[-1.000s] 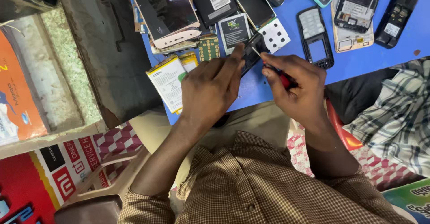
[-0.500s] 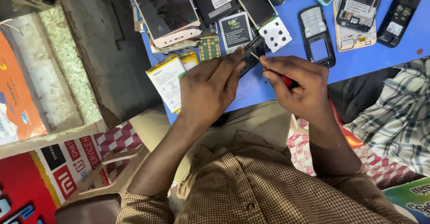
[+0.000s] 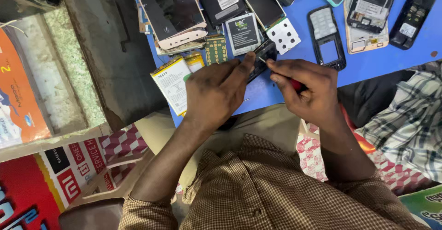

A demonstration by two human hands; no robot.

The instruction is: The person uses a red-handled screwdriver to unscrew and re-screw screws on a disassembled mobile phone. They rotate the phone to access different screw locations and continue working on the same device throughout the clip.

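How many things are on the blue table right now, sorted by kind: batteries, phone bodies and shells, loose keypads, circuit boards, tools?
Counting what shows clearly on the blue table:
Batteries: 3 (white-and-yellow battery, small yellow one, grey-labelled one)
Phone bodies and shells, whole or opened: 9, including the black one under the left hand
Loose keypads: 1, white keypad
Circuit boards: 1, green board
Tools: 1, red-handled screwdriver in the right hand
Total: 15

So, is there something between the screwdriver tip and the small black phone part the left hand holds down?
Nothing visible. The right hand points the screwdriver straight at the black phone part, pinned by the left hand.
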